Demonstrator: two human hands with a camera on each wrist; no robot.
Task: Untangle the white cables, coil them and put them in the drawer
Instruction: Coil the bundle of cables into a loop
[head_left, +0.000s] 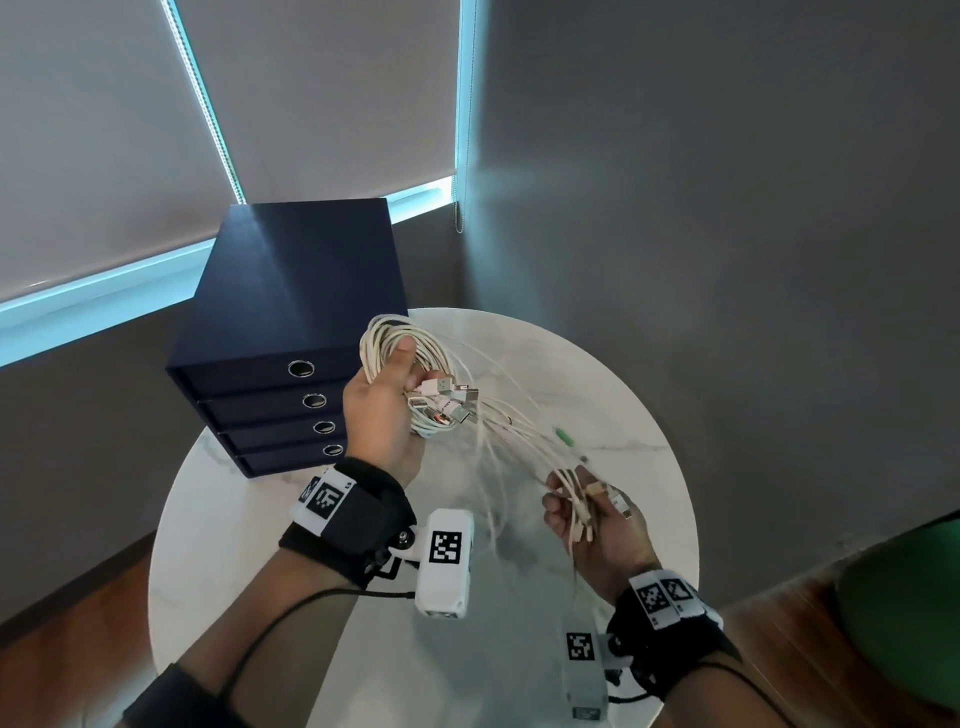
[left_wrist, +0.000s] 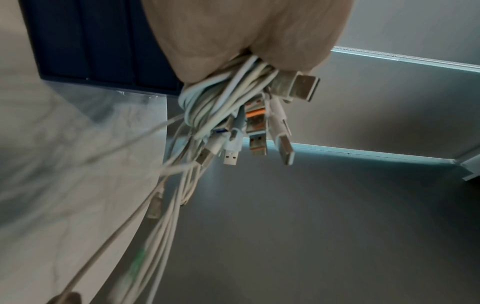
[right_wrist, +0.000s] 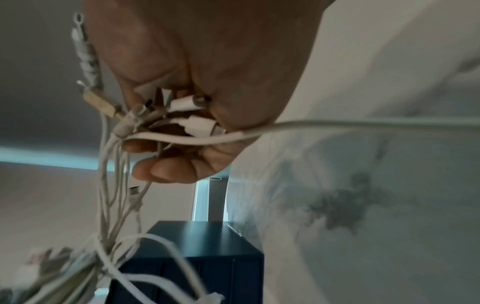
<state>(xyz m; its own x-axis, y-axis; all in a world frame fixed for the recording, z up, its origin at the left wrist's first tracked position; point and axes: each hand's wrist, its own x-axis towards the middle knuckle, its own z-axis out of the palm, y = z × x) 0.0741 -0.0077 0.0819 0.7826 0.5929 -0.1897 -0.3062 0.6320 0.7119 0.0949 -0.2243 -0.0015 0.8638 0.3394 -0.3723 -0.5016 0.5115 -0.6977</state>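
My left hand (head_left: 387, 410) grips a coiled bundle of white cables (head_left: 400, 345) above the round table, thumb pressed on the loops; several USB plugs (left_wrist: 257, 131) stick out below the palm (left_wrist: 249, 30). Loose strands (head_left: 519, 431) run from the coil down to my right hand (head_left: 597, 525), which grips the small-connector ends (right_wrist: 187, 115) of the cables in curled fingers (right_wrist: 166, 170). One strand carries a green connector (head_left: 565, 438). The dark blue drawer unit (head_left: 291, 332) stands at the table's back left, all drawers shut, each with a round metal pull (head_left: 301, 368).
The white marble round table (head_left: 249, 545) lies under both hands, its edge close on all sides. Grey walls and window blinds (head_left: 104, 130) stand behind. A green object (head_left: 904, 603) sits at the right edge, wood floor below.
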